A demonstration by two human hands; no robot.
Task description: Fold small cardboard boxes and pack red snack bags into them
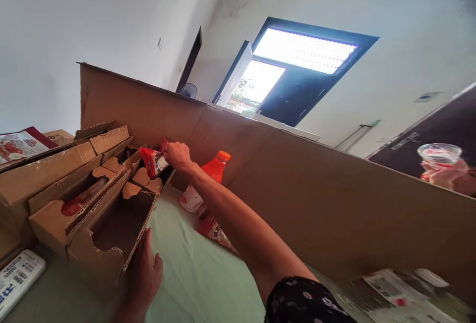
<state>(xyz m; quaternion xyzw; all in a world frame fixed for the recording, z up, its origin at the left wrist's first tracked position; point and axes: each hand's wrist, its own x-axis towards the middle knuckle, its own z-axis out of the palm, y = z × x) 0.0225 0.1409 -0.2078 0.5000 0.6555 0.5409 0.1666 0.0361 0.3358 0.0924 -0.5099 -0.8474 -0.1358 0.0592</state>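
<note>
My right hand reaches far forward, its fingers closed on the top edge of a red snack packet. The packet hangs over the far end of an open cardboard box, whose near compartment shows a bare floor. My left hand rests against the box's right side near the front, fingers stretched out and thumb apart. In the neighbouring box lies a reddish packet. Right of the boxes, partly behind my forearm, are an orange bottle, a white-and-pink item and another red packet.
A tall cardboard panel runs along the back of the green cloth. A white labelled box sits at lower left, and blurred plastic packages lie at lower right. Beyond the panel, a hand is beside a clear cup.
</note>
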